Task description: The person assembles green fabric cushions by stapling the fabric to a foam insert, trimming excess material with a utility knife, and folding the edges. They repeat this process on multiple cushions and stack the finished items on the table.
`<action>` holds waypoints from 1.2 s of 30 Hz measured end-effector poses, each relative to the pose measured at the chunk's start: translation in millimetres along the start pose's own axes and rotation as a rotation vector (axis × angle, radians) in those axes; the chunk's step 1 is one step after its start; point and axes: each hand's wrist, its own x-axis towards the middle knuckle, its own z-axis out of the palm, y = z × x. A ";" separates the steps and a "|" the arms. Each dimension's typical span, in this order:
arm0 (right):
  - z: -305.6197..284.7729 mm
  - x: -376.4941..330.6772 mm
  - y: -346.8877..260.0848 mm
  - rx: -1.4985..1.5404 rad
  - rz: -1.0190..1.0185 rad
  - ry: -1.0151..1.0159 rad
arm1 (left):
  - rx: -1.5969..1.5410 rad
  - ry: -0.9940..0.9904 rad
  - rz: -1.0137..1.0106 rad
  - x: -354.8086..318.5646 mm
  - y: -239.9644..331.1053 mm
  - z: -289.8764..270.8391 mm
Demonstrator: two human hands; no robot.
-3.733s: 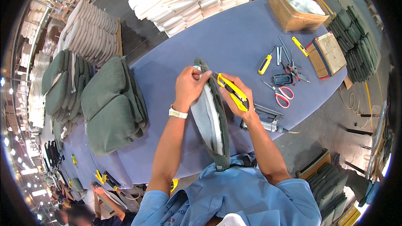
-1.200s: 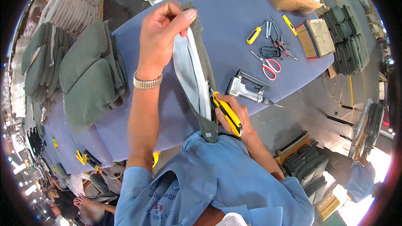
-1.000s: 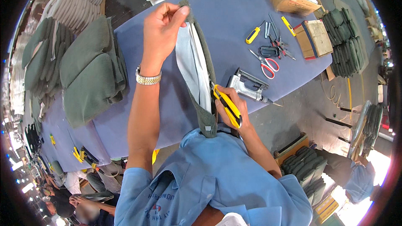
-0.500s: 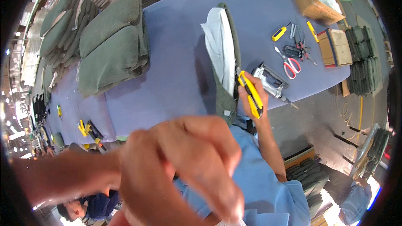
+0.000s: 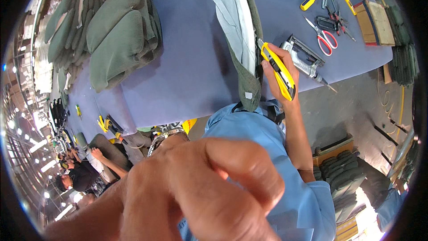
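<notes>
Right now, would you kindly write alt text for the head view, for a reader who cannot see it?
A person's right hand holds a yellow utility knife at the side of an open green cushion on a blue-grey table. The left hand, large and blurred, fills the lower middle; scissors and a staple gun lie to the right.

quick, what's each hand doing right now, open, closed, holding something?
Left hand: fingers curled, close to the camera; can't tell if it holds anything.
Right hand: closed, holding a yellow cutter.
</notes>
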 end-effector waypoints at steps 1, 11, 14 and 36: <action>-1.4 -0.3 1.2 0.011 -0.022 0.005 | -0.006 -0.005 -0.012 0.1 -1.0 3.3; -3.0 -4.3 -1.3 0.069 0.036 0.001 | -0.022 -0.030 -0.060 12.8 -14.9 13.7; -6.0 -4.0 -1.0 0.075 0.073 0.000 | -0.058 -0.046 -0.058 17.6 -21.0 14.8; 21.6 -0.1 16.2 0.635 0.310 -0.140 | 0.811 0.631 -0.556 -51.7 -241.4 -26.2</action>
